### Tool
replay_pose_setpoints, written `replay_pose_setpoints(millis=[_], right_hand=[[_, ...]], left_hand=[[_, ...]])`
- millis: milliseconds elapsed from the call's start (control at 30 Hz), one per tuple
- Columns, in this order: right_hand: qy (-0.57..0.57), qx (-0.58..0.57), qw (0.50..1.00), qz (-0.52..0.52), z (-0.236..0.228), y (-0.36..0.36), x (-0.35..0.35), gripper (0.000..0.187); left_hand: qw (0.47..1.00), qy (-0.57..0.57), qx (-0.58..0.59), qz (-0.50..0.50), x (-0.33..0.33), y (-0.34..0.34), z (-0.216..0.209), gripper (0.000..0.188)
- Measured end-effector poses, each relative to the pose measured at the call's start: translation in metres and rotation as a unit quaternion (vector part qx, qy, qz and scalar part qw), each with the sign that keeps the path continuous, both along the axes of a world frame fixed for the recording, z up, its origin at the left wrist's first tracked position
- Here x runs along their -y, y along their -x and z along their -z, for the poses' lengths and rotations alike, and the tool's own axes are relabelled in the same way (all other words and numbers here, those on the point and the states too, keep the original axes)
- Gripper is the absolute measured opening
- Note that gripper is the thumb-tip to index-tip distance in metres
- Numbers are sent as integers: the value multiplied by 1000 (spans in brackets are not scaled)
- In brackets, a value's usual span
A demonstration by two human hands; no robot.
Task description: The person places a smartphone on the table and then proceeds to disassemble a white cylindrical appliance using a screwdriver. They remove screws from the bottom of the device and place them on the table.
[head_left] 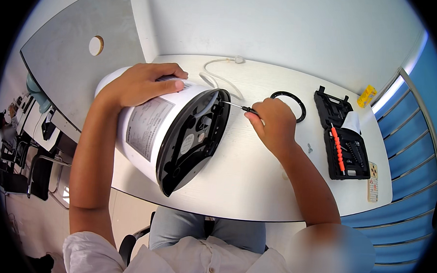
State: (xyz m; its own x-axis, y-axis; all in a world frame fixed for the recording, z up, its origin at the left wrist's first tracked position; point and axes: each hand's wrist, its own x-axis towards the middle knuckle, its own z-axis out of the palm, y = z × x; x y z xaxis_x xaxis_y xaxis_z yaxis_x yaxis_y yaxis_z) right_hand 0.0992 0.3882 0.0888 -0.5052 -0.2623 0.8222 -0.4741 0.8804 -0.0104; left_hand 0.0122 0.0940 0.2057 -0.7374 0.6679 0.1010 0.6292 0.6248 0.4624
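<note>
Beneath the left hand (pixel 145 87), spread palm-down, a white cylindrical appliance (pixel 143 138) is seen tipped over, its black base (pixel 181 160) turned toward the right hand (pixel 275 122), in which a screwdriver (pixel 248 109) is gripped. The appliance is judged stiff, fairly heavy and slippery (smooth-surfaced, apparently); it is best held around its broad sides.

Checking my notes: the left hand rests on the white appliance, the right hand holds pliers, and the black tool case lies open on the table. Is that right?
Not quite: the head view shows the right hand holding a screwdriver, not pliers. The left hand, white appliance and open tool case are correct.
</note>
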Motion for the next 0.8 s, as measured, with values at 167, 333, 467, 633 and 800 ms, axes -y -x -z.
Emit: replay_pose_setpoints(millis=[167, 333, 467, 633, 800], right_hand=[[148, 190, 970, 27, -10, -13, 15, 23], [61, 168, 981, 75, -7, -15, 16, 25], [-46, 36, 994, 96, -3, -14, 15, 27], [-71, -72, 991, 82, 2, -9, 13, 29], [-41, 120, 982, 137, 4, -15, 16, 31]], left_hand=[[1000, 0, 0, -8, 1, -1, 1, 62], [1000, -8, -7, -6, 0, -2, 2, 63], [1000, 1, -7, -4, -1, -2, -1, 63], [1000, 4, -5, -14, 0, -1, 0, 62], [999, 5, 33, -18, -4, -7, -7, 57]])
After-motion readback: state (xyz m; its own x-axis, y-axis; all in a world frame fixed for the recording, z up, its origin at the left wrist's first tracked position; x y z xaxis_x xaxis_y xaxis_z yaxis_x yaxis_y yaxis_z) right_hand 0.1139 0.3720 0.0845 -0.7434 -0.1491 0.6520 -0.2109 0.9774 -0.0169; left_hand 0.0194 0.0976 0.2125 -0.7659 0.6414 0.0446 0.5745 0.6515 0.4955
